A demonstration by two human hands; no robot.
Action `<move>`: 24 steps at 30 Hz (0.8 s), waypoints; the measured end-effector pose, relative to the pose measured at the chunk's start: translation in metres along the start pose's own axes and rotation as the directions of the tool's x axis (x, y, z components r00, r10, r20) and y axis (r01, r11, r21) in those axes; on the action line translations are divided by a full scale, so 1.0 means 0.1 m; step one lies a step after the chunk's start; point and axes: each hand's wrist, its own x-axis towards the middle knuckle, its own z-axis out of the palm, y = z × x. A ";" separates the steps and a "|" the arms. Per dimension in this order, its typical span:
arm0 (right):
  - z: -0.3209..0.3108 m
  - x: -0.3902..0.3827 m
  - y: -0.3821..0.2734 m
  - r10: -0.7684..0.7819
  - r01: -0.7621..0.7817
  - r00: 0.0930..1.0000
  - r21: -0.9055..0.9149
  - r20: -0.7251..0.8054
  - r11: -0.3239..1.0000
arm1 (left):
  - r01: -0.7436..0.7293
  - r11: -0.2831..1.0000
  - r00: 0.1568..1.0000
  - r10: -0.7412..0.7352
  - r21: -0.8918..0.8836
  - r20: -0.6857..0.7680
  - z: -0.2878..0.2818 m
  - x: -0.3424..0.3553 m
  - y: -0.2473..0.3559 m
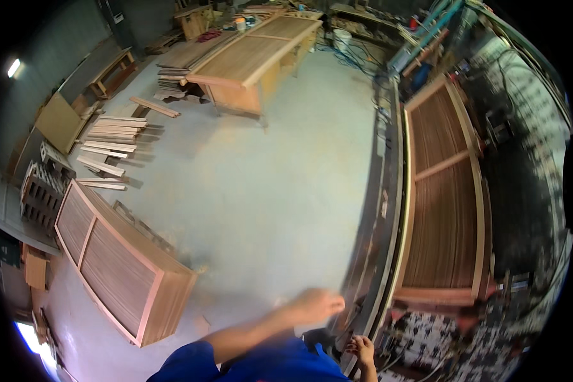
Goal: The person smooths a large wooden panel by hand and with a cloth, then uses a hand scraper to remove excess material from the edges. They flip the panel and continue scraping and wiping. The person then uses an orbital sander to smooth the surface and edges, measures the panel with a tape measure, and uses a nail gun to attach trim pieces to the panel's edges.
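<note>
My left hand [319,305] reaches across the front of my body, above the floor and close to the near edge of a long dark machine rail [366,254]. It is smeared by motion; its fingers look curled, and I see nothing in them. Lower down, my right hand [363,350] is beside the rail's near end, its fingers loosely bent and apart, with nothing visible in them. To the right, a framed wooden door panel [442,210] with dark-grained infill and a crossbar lies along the machine, apart from both hands.
At left a stack of framed wooden panels [118,254] lies near the floor. Pale wood strips [114,135] lie beyond it. Another framed panel [261,48] rests on a worktable at the back. A white bucket [342,40] and hoses [356,60] stand at the far right.
</note>
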 end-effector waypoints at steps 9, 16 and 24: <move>-1.20 2.68 -0.23 0.448 -0.438 0.894 -0.200 0.004 0.876 | -0.015 0.846 0.397 0.494 0.533 -0.774 -4.84 1.91 -0.06; 1.15 4.95 -3.66 0.277 -0.104 0.924 -0.526 0.262 0.844 | 0.243 0.628 0.280 0.684 0.739 -0.674 -6.72 2.73 -0.46; 3.12 6.65 -7.80 0.019 0.321 0.884 -0.636 0.467 0.702 | 0.493 0.589 0.122 0.682 0.640 -0.721 -8.14 3.60 -1.86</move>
